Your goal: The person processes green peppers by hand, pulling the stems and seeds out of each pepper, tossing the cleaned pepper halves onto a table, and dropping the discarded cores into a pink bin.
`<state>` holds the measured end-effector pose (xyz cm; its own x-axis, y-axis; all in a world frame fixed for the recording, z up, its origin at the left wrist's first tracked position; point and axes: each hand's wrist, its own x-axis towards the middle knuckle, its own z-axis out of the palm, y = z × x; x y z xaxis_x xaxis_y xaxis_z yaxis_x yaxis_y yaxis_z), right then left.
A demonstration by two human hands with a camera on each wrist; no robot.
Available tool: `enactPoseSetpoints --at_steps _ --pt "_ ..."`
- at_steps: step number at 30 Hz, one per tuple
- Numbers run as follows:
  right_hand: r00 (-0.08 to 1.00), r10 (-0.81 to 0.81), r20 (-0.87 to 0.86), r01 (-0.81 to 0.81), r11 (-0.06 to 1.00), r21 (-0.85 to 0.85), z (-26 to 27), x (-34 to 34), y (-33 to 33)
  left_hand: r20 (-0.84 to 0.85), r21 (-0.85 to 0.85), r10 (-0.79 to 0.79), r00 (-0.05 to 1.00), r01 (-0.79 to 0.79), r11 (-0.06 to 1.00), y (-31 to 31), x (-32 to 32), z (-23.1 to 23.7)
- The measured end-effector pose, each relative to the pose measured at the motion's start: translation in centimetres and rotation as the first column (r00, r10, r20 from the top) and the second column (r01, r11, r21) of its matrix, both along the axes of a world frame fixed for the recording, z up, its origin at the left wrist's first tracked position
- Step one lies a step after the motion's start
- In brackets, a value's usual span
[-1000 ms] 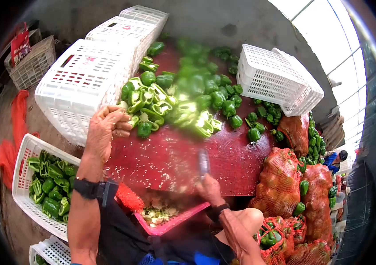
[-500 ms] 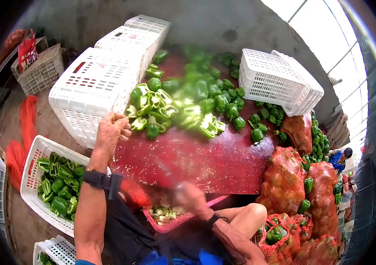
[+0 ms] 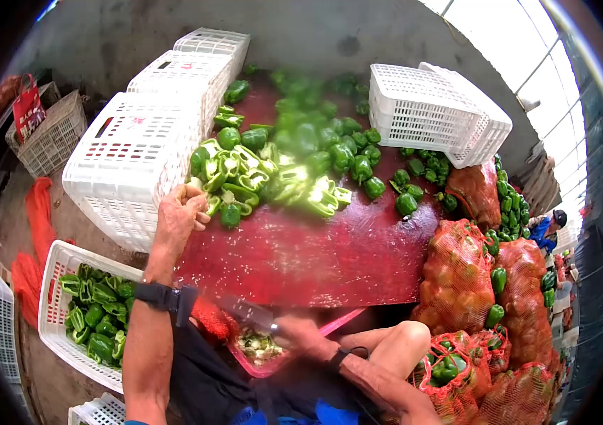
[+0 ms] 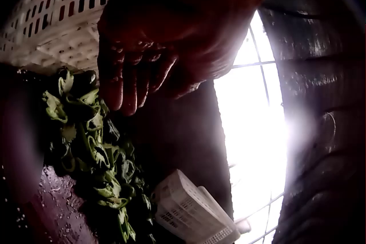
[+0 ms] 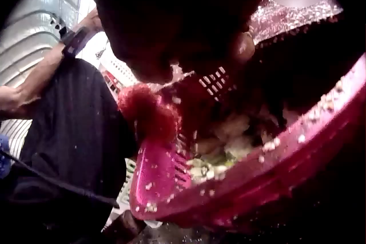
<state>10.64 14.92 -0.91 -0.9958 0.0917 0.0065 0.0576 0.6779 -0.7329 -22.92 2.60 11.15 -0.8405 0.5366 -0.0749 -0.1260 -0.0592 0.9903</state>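
Observation:
My left hand is at the left edge of a heap of halved green bell peppers, fingers loosely bent, with nothing showing in its grasp. In the left wrist view, its fingers hang down beside the cut peppers. My right hand grips a knife by the handle, low over a pink basket of pepper cores and seeds. The blade points left, near a red mesh bundle at the basket's side. In the right wrist view the hand is a dark shape above the pink basket.
A red table strewn with seeds bears whole green peppers. White crates line its left side; others sit at the back right. A white crate of cut peppers stands lower left. Filled mesh sacks stack at right.
My right hand has moved down and left with the knife, from the table's front edge to over the pink basket. My left hand stays beside the cut peppers, slightly lower in view.

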Motion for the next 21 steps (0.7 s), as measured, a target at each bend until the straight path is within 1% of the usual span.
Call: enactPoseSetpoints --at_steps 1,2,3,4,5,6,7,8,9,11,12,13,15,16,18,19,20,21 --pt "0.995 -0.053 -0.086 0.049 0.998 -0.041 2.0 -0.9 0.5 -0.006 -0.004 0.001 1.000 -0.001 1.000 0.0 0.0 0.1" --pt "0.988 -0.129 -0.080 0.135 0.988 0.079 0.8 -1.4 2.1 -0.029 -0.024 0.007 1.000 -0.007 1.000 0.0 -0.1 0.2" --pt "0.962 -0.231 -0.145 0.240 0.970 0.048 2.7 -2.1 3.6 -0.050 -0.043 0.012 0.999 -0.015 0.999 0.0 0.0 0.3" --pt "0.906 -0.293 -0.304 0.359 0.915 0.186 3.7 -3.0 5.4 -0.071 -0.061 0.018 0.997 -0.022 0.998 0.0 -0.1 0.4" --pt "0.840 -0.355 -0.411 0.461 0.865 0.196 4.7 -3.7 7.5 -0.068 -0.055 0.017 0.998 -0.021 0.998 0.1 -0.2 0.3" --pt "0.752 -0.499 -0.431 0.578 0.813 0.068 4.2 -4.0 9.9 -0.065 -0.048 0.016 0.998 -0.019 0.999 0.2 -0.3 0.1" --pt "0.623 -0.666 -0.410 0.730 0.684 -0.002 5.0 -4.6 11.3 -0.061 -0.041 0.015 0.998 -0.018 0.999 0.2 -0.5 0.0" --pt "0.541 -0.697 -0.471 0.814 0.574 0.087 3.9 -4.7 14.1 -0.087 -0.043 0.019 0.996 -0.023 0.999 0.4 -0.3 0.2" --pt "0.492 -0.723 -0.485 0.866 0.466 0.182 3.6 -4.5 16.4 -0.100 -0.044 0.025 0.995 -0.029 0.999 0.7 -0.2 0.2" --pt "0.417 -0.778 -0.470 0.901 0.287 0.324 2.1 -3.5 20.4 -0.125 -0.050 0.037 0.991 -0.043 0.998 1.3 -0.1 0.2" --pt "0.408 -0.799 -0.442 0.892 0.245 0.381 1.0 -2.9 22.1 -0.111 -0.056 0.031 0.993 -0.038 0.998 1.5 0.0 0.3" --pt "0.399 -0.818 -0.415 0.876 0.205 0.437 -0.2 -2.2 23.5 -0.141 -0.085 0.025 0.990 -0.038 0.996 1.7 -0.1 0.3" --pt "0.517 -0.841 -0.157 0.716 0.325 0.618 -1.0 -0.9 24.9 -0.135 -0.103 0.025 0.991 -0.039 0.994 2.3 -0.1 0.5" --pt "0.485 -0.869 -0.101 0.716 0.328 0.616 -0.6 -2.0 25.2 -0.133 -0.101 0.015 0.991 -0.029 0.994 2.5 -0.2 0.4" --pt "0.655 -0.696 -0.295 0.708 0.429 0.561 0.2 -6.0 25.4 -0.154 -0.116 0.005 0.988 -0.023 0.993 2.8 -0.5 0.4" --pt "0.705 -0.593 -0.388 0.696 0.477 0.536 0.7 -8.1 25.2 -0.164 -0.128 -0.007 0.986 -0.014 0.992 3.0 -0.4 0.4" --pt "0.728 -0.569 -0.383 0.682 0.541 0.492 1.5 -10.8 24.6 -0.175 -0.118 -0.003 0.985 -0.018 0.993 3.2 -0.3 0.6" --pt "0.749 -0.540 -0.384 0.663 0.604 0.443 2.4 -13.8 23.8 -0.174 -0.143 -0.022 0.984 -0.003 0.990 3.4 -0.1 0.8"
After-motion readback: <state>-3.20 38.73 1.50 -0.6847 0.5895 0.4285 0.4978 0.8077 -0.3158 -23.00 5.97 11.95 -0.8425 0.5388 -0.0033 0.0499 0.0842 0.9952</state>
